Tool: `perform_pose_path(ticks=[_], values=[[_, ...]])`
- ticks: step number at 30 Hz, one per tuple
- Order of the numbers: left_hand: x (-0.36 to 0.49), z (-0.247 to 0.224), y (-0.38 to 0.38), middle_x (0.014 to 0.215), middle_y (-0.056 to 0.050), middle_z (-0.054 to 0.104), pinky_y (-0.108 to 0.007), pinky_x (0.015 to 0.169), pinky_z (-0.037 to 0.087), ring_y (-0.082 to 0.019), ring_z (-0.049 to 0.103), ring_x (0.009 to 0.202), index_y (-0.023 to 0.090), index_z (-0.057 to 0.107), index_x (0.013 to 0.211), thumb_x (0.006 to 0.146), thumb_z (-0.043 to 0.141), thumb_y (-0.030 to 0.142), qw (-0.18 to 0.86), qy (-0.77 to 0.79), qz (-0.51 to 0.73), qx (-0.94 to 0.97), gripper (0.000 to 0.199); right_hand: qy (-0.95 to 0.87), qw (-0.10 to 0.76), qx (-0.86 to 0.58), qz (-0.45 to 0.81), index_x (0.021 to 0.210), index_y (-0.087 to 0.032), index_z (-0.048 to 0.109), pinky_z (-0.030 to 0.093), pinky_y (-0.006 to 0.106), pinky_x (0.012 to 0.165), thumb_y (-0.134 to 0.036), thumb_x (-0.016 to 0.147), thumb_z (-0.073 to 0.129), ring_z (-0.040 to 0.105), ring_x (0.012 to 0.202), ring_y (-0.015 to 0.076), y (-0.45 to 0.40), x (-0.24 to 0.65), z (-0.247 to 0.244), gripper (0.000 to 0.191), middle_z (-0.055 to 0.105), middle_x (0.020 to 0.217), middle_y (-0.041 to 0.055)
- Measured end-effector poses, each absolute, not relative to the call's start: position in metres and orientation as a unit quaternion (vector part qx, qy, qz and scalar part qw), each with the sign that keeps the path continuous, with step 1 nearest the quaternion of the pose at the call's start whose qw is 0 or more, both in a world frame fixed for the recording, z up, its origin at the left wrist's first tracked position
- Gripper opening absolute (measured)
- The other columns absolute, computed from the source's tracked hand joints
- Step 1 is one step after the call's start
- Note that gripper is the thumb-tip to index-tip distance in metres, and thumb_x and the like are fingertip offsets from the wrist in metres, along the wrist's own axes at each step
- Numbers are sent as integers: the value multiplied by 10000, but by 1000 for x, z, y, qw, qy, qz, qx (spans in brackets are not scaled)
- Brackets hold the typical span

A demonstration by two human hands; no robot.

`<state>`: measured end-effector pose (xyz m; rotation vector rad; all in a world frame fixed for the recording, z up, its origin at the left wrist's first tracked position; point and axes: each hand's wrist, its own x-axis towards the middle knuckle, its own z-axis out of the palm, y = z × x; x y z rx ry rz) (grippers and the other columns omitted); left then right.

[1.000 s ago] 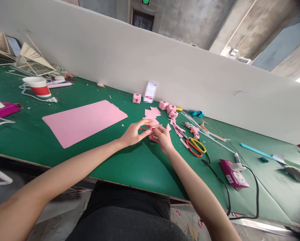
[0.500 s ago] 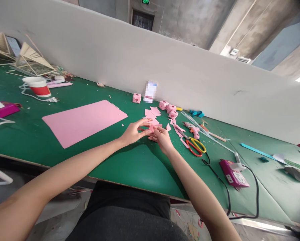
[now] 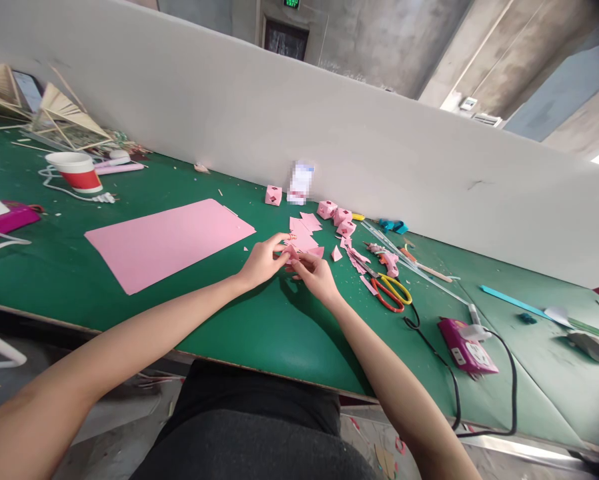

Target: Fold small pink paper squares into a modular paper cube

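Note:
Between my two hands is a small folded piece of pink paper (image 3: 290, 253), partly covered by fingers. My left hand (image 3: 263, 263) pinches it from the left. My right hand (image 3: 315, 275) grips its right side with thumb and fingertips. Just beyond lie flat pink paper pieces (image 3: 303, 230) in a loose pile. To the right of my hands sits a small folded pink cone-like piece (image 3: 336, 253). Farther back stand several pink paper polyhedra with cut-out openings, among them one by the wall (image 3: 273, 195) and one in a cluster (image 3: 326, 209).
A large pink sheet (image 3: 169, 243) lies at left, with a red-and-white paper cup (image 3: 74, 172) behind it. Scissors (image 3: 390, 292), a pink glue gun (image 3: 387, 260) and a purple power strip (image 3: 467, 347) with a black cable occupy the right. A low white partition (image 3: 219, 107) bounds the green table.
Both hands have shifted slightly left with the folded paper, which has turned between the fingers. The small cone-like piece is now farther from my right hand. Everything else looks unchanged.

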<state>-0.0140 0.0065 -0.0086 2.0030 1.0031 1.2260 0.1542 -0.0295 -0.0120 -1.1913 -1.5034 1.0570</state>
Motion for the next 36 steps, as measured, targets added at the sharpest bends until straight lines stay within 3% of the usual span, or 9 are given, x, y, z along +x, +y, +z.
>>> perform_pose_path(ticks=[3,10,19,28,31,34,36], values=[[-14,-9,7,1013,-43,807,-321,823,606,-220,786,859,209,602,1256,898,609,203,283,380,455,754,358,-631,451,-498,389,1041,-205,728,613,316,686,-460,894,638,774,875,246,-31,154,-11,308,795,925,58],[-14,-9,5,1041,-45,803,-292,842,586,-211,782,917,216,603,1229,896,581,155,272,383,451,759,339,-699,393,-583,128,909,-235,752,521,272,664,-387,952,588,707,647,173,-37,156,-6,228,769,759,14],[-13,-4,2,907,2,809,-270,752,569,-179,759,787,205,620,1158,819,581,114,248,389,428,777,353,-719,366,-587,70,760,-218,688,464,240,634,-306,908,619,673,639,145,-42,148,-2,185,753,743,-3],[-12,-7,3,1060,-63,794,-313,856,599,-204,774,949,204,544,1258,929,605,252,244,348,504,752,338,-654,440,-600,137,735,-238,647,525,292,666,-405,918,575,693,642,182,-39,154,-4,258,731,691,12],[-14,-7,5,1009,-43,800,-316,848,594,-206,776,931,208,537,1253,920,617,208,218,356,495,762,343,-669,424,-596,128,826,-246,669,531,297,674,-420,904,603,700,686,185,-39,152,-3,202,749,758,7],[-16,-10,7,1018,-30,801,-320,837,585,-212,775,939,218,520,1288,930,602,176,185,354,446,801,370,-696,418,-580,67,1037,-246,666,540,313,713,-403,899,623,711,815,201,-40,150,-4,213,765,985,35],[-16,-11,6,1034,-30,799,-312,817,581,-212,774,937,223,502,1317,946,586,176,160,347,419,824,384,-713,416,-564,24,1057,-237,663,540,322,763,-360,920,600,708,881,210,-40,150,-5,195,751,1057,52]])
